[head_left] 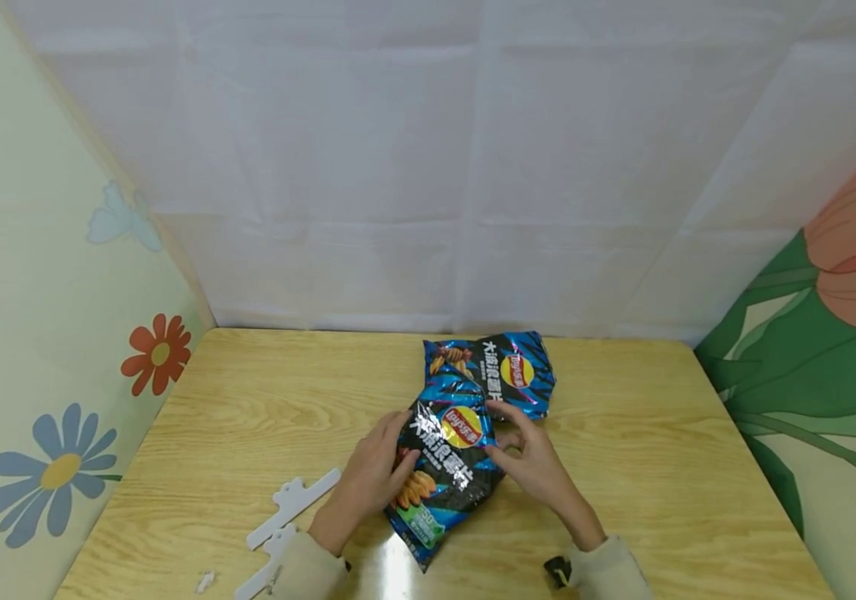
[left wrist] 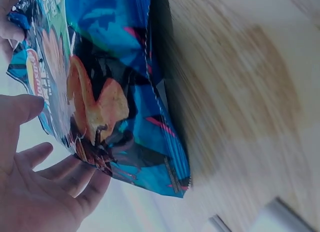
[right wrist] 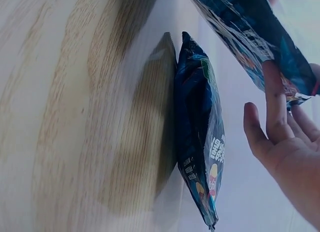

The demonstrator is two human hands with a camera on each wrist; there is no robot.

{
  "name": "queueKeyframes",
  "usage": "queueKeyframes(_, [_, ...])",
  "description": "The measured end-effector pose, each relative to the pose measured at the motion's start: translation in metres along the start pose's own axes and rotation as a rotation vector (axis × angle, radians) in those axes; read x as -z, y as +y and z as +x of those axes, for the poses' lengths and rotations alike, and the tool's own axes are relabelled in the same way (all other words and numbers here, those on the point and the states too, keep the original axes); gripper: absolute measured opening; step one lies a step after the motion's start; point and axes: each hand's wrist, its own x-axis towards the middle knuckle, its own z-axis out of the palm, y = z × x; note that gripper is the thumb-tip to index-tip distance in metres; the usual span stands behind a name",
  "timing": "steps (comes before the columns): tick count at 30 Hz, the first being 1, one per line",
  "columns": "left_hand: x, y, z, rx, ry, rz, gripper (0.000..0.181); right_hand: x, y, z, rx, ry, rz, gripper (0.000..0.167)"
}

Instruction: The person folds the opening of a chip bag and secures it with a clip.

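A blue and black chip bag (head_left: 452,467) is held tilted between both hands, its printed front facing up. My left hand (head_left: 372,472) grips its left side, thumb on the front; in the left wrist view that hand (left wrist: 50,184) has its fingers at the edge of the bag (left wrist: 107,87). My right hand (head_left: 544,472) holds the right side, with some fingers behind it. From the right wrist, the hand (right wrist: 290,152) supports the raised bag (right wrist: 250,29), fingers against its underside. A second, similar bag (head_left: 536,396) lies behind, partly covered in the head view.
Two white clips (head_left: 294,505) lie on the wooden table (head_left: 247,417), left of my left forearm, one partly hidden by the sleeve. A small whitish scrap (head_left: 206,581) is at the front left. A white sheet (head_left: 367,167) hangs behind the table, between painted side walls.
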Motion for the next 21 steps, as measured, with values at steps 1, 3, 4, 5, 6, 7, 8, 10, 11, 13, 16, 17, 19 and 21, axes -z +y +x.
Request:
queueKeyframes(1, [0.0,0.0,0.0,0.0,0.0,-0.001,0.056,0.0,0.0,0.0,0.008,0.003,-0.002,0.062])
queueKeyframes(3, [0.0,0.001,-0.001,0.0,0.0,-0.007,0.056,-0.001,0.001,0.0,0.029,0.01,-0.007,0.062])
queueKeyframes(4, [0.0,0.001,-0.001,0.001,0.002,-0.012,0.056,-0.001,0.001,0.0,0.039,0.012,-0.011,0.062])
queueKeyframes(5, [0.0,0.001,-0.001,0.005,0.0,-0.015,0.055,-0.001,0.001,0.0,0.048,0.014,-0.015,0.062])
queueKeyframes(6, [0.001,0.001,-0.001,0.008,-0.002,-0.014,0.055,-0.001,0.001,0.0,0.052,0.015,-0.02,0.062])
queueKeyframes(7, [0.001,0.002,-0.002,0.012,-0.003,-0.015,0.055,-0.002,0.001,0.0,0.051,0.015,-0.022,0.062])
queueKeyframes(8, [0.001,0.002,-0.002,0.016,-0.003,-0.015,0.054,-0.002,0.001,-0.001,0.052,0.014,-0.026,0.062])
queueKeyframes(10, [0.002,0.003,-0.004,0.024,-0.003,-0.004,0.053,-0.002,0.001,-0.001,0.044,0.011,-0.031,0.061])
queueKeyframes(11, [0.002,0.004,-0.004,0.029,-0.002,0.005,0.053,-0.002,0.0,-0.001,0.041,0.009,-0.033,0.061])
queueKeyframes(13, [0.002,0.005,-0.006,0.039,-0.003,0.006,0.053,-0.002,-0.001,-0.001,0.026,0.004,-0.031,0.06])
queueKeyframes(16, [0.002,0.006,-0.008,0.066,-0.017,0.001,0.053,-0.003,-0.004,-0.001,-0.01,-0.01,-0.029,0.06])
queueKeyframes(17, [0.002,0.007,-0.009,0.079,-0.025,-0.004,0.053,-0.003,-0.005,-0.001,-0.024,-0.017,-0.028,0.06])
queueKeyframes(19, [0.002,0.008,-0.01,0.107,-0.043,-0.01,0.053,-0.003,-0.007,-0.002,-0.055,-0.036,-0.021,0.061])
queueKeyframes(21, [0.002,0.009,-0.012,0.129,-0.054,-0.006,0.053,-0.003,-0.008,-0.003,-0.077,-0.054,-0.019,0.063])
